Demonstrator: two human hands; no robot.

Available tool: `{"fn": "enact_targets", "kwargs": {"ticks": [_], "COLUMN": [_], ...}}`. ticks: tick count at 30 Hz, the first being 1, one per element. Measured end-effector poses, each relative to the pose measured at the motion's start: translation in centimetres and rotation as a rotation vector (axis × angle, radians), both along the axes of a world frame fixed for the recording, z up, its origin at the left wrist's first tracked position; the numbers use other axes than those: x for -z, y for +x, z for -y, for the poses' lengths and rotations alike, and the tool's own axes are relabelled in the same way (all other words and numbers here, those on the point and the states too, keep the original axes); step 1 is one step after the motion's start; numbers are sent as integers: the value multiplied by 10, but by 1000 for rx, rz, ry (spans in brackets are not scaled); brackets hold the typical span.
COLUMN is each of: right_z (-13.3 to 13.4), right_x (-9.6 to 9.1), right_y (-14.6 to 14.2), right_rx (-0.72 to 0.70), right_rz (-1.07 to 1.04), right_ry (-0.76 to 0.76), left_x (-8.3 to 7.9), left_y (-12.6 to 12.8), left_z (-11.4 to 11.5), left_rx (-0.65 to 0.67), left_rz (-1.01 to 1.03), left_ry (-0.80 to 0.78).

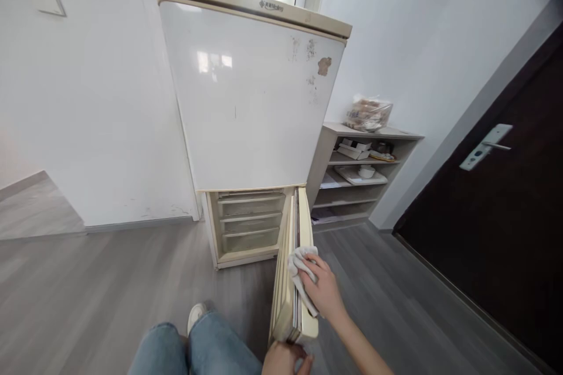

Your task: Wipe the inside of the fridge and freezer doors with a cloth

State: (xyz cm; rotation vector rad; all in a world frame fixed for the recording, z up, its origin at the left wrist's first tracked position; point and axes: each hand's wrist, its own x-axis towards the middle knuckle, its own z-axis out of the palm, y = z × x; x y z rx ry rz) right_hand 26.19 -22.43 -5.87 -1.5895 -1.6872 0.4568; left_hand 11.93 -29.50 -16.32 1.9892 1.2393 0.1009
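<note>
The right hand (324,290) presses a crumpled pale cloth (301,274) flat against the top edge of the open lower fridge door (290,281) — fingers spread over the fabric, gripping it against the door. The cloth sits at about 6 o'clock in the view, just right of centre, with a tail hanging down along the door's outer face towards 5 o'clock.

The door stands swung out towards the person, seen edge-on from above. Its long axis runs from the hinge side near the fridge body at 12 o'clock down to its free end at 6 o'clock, so the free end points at the person. The left hand (285,358) is at the bottom edge of the view, curled around that free corner of the door; only its upper part shows.

Behind the door the freezer compartment (248,222) is open, with three clear drawers stacked one above another. The upper fridge door (250,99) is closed, with rust spots towards 1 o'clock. At 3 o'clock from the freezer stands a low open shelf unit (360,176) with a plastic bag (368,112) on top. A dark door (505,211) with a lever handle fills the right side. Jeans-clad knees (197,348) and a white shoe (196,315) show at 7 o'clock on the grey wood floor (109,287).
</note>
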Motion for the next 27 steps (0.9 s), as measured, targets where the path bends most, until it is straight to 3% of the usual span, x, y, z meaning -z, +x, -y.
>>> {"fn": "enact_targets", "kwargs": {"ticks": [5, 10, 16, 23, 27], "right_z": [16, 17, 16, 27, 25], "right_x": [-6, -9, 14, 38, 52], "right_y": [-43, -65, -55, -22, -15], "right_rx": [-62, -170, 9, 350, 472], "right_rz": [-169, -313, -420, -520, -567], "right_ry": [-15, -35, -28, -339, -415], "left_x": [-8, -5, -8, -5, 2], "left_y": [-40, -79, -122, -169, -192], "left_z": [-2, -15, -42, -88, -122], "left_rx": [-302, -417, -568, -705, -769], "left_rz": [120, 137, 124, 144, 171], "left_ry": [144, 172, 218, 345, 360]}}
